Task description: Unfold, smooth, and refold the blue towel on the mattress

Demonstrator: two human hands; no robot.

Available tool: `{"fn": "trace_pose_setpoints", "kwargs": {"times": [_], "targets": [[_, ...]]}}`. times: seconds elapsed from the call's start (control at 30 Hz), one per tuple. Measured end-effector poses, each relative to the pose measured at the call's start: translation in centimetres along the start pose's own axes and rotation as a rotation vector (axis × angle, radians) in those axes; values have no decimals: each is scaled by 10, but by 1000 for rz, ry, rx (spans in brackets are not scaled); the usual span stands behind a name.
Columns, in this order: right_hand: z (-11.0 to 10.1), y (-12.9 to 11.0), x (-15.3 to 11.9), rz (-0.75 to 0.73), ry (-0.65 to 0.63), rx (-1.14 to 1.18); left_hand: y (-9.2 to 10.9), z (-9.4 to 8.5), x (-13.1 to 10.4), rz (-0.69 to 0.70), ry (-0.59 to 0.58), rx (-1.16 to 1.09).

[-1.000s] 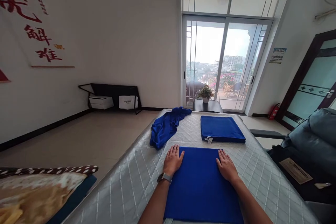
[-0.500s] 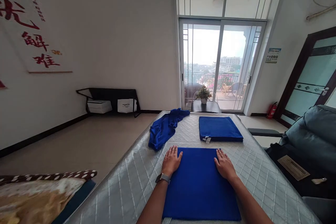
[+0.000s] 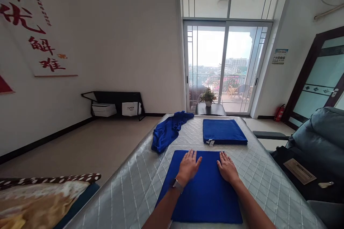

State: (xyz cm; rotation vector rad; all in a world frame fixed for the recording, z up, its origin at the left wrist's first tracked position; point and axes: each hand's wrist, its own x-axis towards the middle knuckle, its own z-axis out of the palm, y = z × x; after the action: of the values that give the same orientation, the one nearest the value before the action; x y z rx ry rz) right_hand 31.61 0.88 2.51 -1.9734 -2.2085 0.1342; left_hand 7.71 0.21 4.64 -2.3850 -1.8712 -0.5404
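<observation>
On silver quilted material (image 3: pixel 129 189), a smooth royal-blue fabric rectangle (image 3: pixel 206 195) is laid flat under the spread left hand (image 3: pixel 189 165) and right hand (image 3: pixel 227 166), a leafy plant (image 3: pixel 208 95) being held by a white pot (image 3: pixel 208 103) beyond.

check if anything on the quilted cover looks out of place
One blue cloth at the far left stands out: it lies bunched up, while the folded blue pile and nearer blue square lie flat. No spill shows.
</observation>
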Motion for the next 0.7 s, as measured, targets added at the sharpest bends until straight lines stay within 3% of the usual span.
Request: {"fn": "trace_pose_setpoints", "kwargs": {"times": [0.1, 0.17, 0.27, 0.37, 0.7], "targets": [[4, 5, -1, -36, 2, -11, 63, 11, -3, 227, -76, -104], [9, 9, -1, -77, 6, -16, 98, 19, 1, 302, -103, -146], [15, 15, -1, -113, 13, -39, 128, 28, 13, 317, -132, -196], [19, 18, 1, -121, 9, -60, 132, 37, 24, 256, -133, -232], [21, 15, 6, -61, 14, -8, 102, 57, 26, 148, -123, -197]]}}
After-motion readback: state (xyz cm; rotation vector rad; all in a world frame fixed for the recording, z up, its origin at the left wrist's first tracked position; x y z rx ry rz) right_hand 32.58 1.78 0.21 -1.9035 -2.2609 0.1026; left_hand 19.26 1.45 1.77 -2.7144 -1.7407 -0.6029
